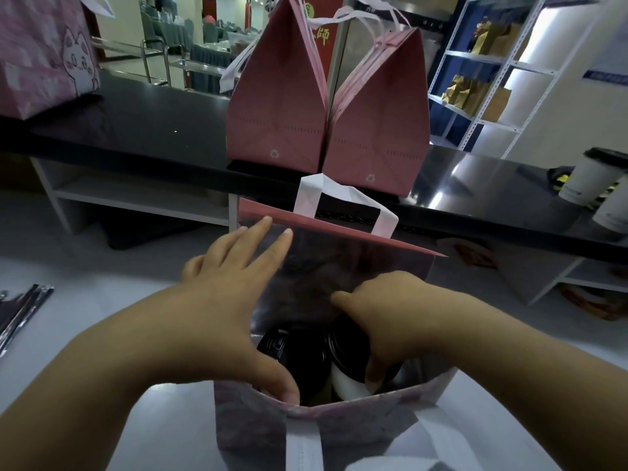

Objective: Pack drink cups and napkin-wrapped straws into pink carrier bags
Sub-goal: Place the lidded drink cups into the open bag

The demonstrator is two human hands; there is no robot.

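Observation:
An open pink carrier bag stands right below me on the white table, with its far wall and white handle raised. Inside it two drink cups stand side by side: a black-lidded cup on the left and a white cup with a black lid on the right. My left hand spreads the bag's left side, fingers flat on the far wall and thumb hooked over the near rim. My right hand reaches into the bag and grips the white cup around its lid.
Two closed pink bags stand on the black counter behind. A cat-print pink bag is at far left. White cups lie at the counter's right end. Foil-wrapped items lie at the left edge. Shelving stands back right.

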